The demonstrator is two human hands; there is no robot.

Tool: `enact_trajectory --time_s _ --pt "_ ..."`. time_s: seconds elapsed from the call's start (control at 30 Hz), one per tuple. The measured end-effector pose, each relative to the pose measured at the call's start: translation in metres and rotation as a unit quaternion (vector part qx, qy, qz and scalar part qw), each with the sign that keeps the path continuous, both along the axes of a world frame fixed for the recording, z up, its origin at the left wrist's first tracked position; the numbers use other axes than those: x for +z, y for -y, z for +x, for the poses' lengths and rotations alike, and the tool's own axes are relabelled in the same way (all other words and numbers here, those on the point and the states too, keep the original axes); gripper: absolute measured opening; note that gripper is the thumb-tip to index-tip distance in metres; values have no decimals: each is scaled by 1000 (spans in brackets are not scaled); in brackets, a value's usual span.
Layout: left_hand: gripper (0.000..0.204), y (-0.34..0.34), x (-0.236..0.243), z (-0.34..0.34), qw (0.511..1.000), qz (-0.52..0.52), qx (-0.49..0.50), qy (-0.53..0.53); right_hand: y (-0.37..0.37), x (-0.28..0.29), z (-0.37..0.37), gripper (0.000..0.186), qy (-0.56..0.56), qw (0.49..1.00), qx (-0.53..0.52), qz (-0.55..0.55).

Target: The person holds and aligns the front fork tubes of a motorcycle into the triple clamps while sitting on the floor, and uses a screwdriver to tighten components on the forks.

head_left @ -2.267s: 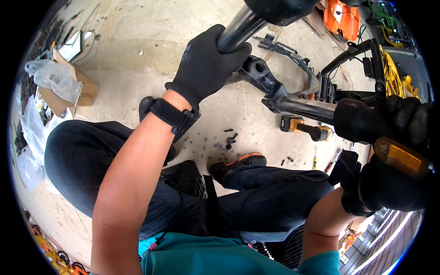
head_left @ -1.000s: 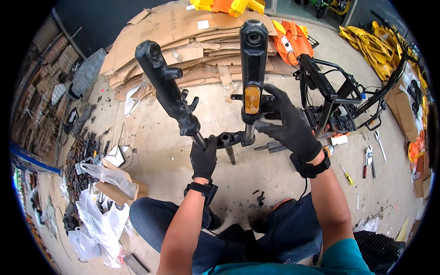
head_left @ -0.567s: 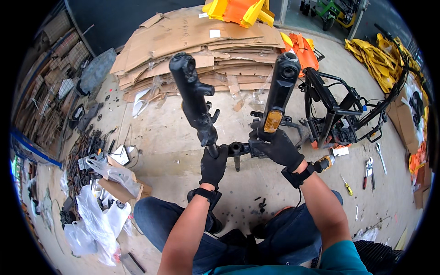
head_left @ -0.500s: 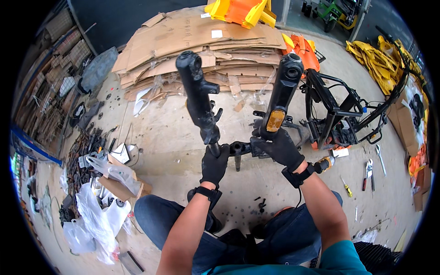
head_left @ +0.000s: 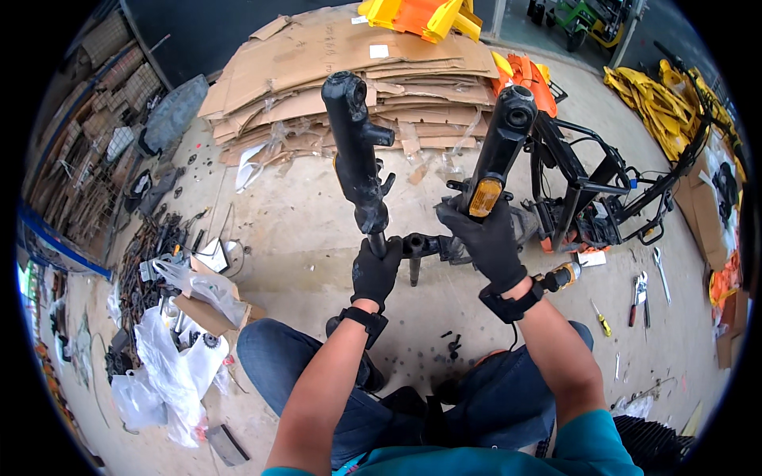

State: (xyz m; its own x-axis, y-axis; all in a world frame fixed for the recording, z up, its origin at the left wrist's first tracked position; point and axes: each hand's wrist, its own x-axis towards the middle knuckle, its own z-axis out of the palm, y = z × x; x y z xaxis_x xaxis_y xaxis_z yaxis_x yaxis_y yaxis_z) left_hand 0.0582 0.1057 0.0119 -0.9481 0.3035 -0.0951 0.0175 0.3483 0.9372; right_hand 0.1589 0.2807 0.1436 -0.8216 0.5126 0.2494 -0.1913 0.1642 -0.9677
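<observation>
The black fork assembly is now raised upright above the concrete floor. Its left leg is clamped in the left hand, its right leg in the right hand; inspection seems possible.

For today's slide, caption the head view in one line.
Gloved left hand and right hand hold a black fork assembly upright above a concrete floor.
</observation>
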Motion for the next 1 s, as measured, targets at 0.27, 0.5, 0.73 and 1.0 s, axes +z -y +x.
enact_trajectory --time_s 0.27,0.5,0.73,1.0 --pt "46 -1 -3 1 999 29 -22 39 -38 6 3 32 87 988 121 35" --pt "51 -8 -4 4 1000 1 9 -6 -31 2 4 31 22 997 64 31" --pt "51 -16 -5 7 999 35 16 -26 -3 -12 -12 29 -44 993 -98 44" --pt "40 -19 1 10 998 9 -9 -64 -56 -7 -11 27 20 995 35 90"
